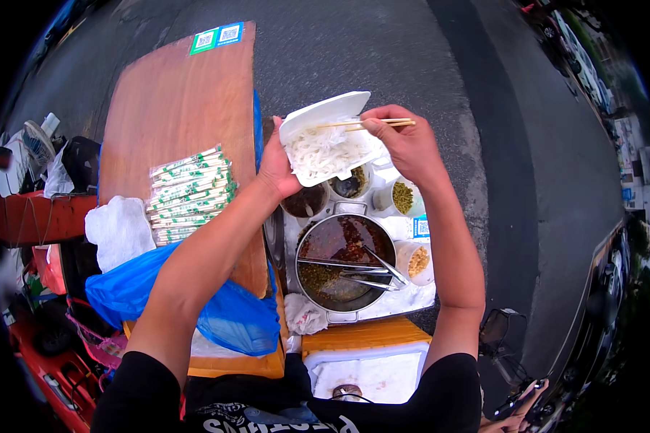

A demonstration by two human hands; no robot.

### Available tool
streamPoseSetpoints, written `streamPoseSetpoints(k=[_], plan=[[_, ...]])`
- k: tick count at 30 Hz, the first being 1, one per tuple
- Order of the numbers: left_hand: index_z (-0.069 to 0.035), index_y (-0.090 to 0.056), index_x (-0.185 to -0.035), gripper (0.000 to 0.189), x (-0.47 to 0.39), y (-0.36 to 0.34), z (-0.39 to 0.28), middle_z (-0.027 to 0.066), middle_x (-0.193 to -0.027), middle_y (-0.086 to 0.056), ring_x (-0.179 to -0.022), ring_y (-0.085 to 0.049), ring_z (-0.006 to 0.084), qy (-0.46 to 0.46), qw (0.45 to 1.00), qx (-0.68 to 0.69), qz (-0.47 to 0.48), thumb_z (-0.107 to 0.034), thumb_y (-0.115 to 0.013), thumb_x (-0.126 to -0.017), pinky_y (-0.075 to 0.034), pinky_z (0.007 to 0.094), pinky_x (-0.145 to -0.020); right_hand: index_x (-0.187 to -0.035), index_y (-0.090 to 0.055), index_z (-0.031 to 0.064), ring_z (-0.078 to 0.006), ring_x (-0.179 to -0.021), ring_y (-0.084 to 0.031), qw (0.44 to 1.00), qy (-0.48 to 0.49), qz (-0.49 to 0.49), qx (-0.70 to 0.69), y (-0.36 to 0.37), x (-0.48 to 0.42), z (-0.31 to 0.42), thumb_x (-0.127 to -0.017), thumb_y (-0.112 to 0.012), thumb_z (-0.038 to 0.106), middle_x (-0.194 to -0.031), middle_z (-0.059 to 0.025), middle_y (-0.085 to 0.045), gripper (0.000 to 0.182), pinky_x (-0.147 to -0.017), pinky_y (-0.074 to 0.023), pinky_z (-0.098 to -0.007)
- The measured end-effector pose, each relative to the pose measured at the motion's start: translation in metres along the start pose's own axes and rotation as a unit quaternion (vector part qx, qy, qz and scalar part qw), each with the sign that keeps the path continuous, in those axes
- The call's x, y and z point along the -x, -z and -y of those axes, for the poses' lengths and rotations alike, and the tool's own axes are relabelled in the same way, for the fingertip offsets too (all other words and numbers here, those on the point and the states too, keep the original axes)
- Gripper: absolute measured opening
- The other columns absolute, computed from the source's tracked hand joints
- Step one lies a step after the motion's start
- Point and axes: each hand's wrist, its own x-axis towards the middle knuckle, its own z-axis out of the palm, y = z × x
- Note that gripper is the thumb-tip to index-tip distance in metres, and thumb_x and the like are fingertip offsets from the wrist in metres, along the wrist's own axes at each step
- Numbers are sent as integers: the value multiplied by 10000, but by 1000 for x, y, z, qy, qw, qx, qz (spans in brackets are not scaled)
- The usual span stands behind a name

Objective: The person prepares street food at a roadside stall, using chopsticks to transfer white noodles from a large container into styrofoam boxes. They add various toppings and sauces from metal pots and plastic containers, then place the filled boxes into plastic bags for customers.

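My left hand (pixel 278 165) holds an open white foam takeaway box (pixel 325 108) by its left side, tilted above the sauce pots. White rice noodles (pixel 325 154) fill the box. In my right hand (pixel 403 138) is a pair of wooden chopsticks (pixel 395 122), their far ends among the noodles. Below the box stands a round divided metal pot (pixel 393 243), with red chili sauce (pixel 338 235) in one half and a greenish-brown liquid with bits (pixel 325 284) in the other. Metal ladle handles (pixel 387 268) rest across its right side.
Tubs of dark sauce (pixel 306 201), chopped greens (pixel 402 197) and chopped nuts (pixel 418 262) surround the pot. Wrapped chopsticks (pixel 189 195) lie on a wooden board (pixel 179 103) at left, beside a white cloth (pixel 120 230) and blue plastic bag (pixel 238 319). A lined tray (pixel 368 373) sits near my body.
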Motion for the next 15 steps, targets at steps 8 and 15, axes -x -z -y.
streamPoseSetpoints(k=[8,15], plan=[[-62,-428,-1524,878,4,7,-11,195,-1544,-459,-1403,-466,405,19,999,21,-22,-743,-332,-978,-378,558,-1172,-1003,-711,27,-120,-833,-686,979,-26,-184,-79,36,-21,-55,-992,-684,215,-917,-72,-747,190,-777,-559,-264],[-53,-466,-1496,877,13,12,-17,184,-1527,-483,-1379,-495,391,24,999,-4,-44,-746,-397,-962,-402,550,-1157,-921,-765,51,-332,-878,-734,932,-141,-125,309,16,-60,-255,-907,-719,352,-917,-176,-759,304,-816,-559,-417]])
